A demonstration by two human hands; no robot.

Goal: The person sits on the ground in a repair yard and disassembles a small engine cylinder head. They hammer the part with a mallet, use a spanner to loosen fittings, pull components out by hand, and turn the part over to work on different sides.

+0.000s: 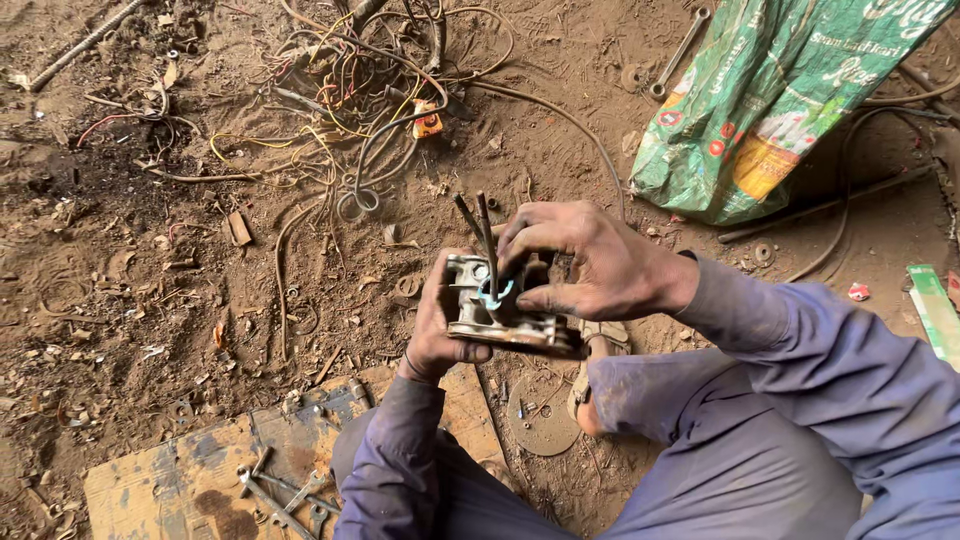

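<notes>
left hand grips metal engine part from below; right hand, at 1 o'clock, pinches thin rods over blue ring; seating step, needs steady alignment.

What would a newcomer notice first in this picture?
At the centre, the left hand holds a grimy metal part while the right hand works two thin rods into it. Behind lies a tangle of wires on the dirt, and a green sack sits at the upper right.
</notes>
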